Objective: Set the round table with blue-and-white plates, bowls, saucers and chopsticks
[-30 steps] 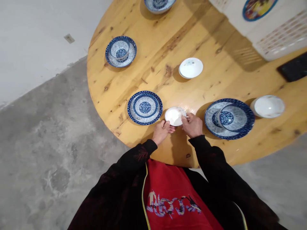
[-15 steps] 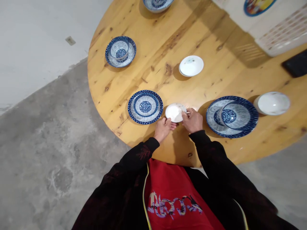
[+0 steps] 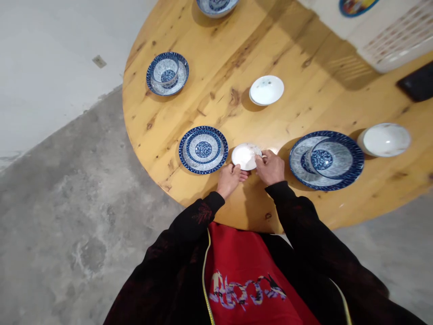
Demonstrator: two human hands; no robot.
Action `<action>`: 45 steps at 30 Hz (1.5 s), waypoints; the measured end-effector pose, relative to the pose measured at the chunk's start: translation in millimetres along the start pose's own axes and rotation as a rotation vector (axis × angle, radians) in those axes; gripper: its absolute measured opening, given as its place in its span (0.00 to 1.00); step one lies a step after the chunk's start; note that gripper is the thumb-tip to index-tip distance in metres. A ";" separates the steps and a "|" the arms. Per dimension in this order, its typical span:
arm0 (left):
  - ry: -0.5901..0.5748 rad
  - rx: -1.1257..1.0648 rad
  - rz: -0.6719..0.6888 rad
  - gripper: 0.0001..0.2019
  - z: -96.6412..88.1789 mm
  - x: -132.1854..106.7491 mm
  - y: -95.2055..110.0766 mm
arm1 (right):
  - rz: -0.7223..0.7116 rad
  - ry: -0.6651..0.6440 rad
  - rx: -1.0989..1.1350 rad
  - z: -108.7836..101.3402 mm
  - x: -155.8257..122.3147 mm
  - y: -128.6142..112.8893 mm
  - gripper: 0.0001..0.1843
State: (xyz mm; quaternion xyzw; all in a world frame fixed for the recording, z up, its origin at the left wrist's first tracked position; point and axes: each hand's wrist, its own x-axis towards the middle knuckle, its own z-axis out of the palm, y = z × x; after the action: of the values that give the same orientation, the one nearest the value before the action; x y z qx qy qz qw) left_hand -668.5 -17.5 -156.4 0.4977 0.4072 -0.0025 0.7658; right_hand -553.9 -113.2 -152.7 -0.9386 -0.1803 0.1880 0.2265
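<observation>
1. Pinching the small white dish (image 3: 243, 156) at its right rim, the right hand (image 3: 270, 168) is holding thumb and fingers nearly together.
2. The left hand (image 3: 230, 178) is gripping the near-left rim, thumb above, fingers partly extended below.
3. The dish is showing between the blue-rimmed plate (image 3: 183, 155) and the large plate (image 3: 300, 172) bearing a bowl (image 3: 324, 159), near the wooden table (image 3: 162, 135) edge.

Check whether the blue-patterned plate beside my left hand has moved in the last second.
No. The blue-patterned plate keeps its place against the dark knot in the table.
</observation>
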 end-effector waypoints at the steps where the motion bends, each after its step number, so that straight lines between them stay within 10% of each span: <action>1: 0.003 0.005 0.001 0.14 0.1 -0.2 0.5 | -0.002 0.002 -0.007 0.1 0.2 -0.4 0.17; 23: 0.073 0.153 0.011 0.17 -7.1 -18.5 16.5 | -0.064 0.092 0.069 0.5 -6.6 6.1 0.28; 34: 0.167 0.123 -0.055 0.22 -61.4 -128.3 -30.3 | -0.094 -0.074 0.480 6.6 -95.8 30.5 0.28; 40: 0.166 0.114 0.018 0.21 -97.1 -122.7 -21.4 | -0.168 -0.136 0.484 20.9 -115.2 -11.6 0.24; 45: 0.173 0.139 0.108 0.21 -169.7 -133.4 -12.6 | -0.219 -0.127 0.462 54.5 -130.4 -73.7 0.22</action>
State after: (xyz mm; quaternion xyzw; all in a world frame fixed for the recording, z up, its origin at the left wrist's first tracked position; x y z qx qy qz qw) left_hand -868.2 52.3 -111.8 0.5690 0.4433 0.0534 0.6906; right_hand -709.0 -87.6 -126.2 -0.8232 -0.2470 0.2572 0.4419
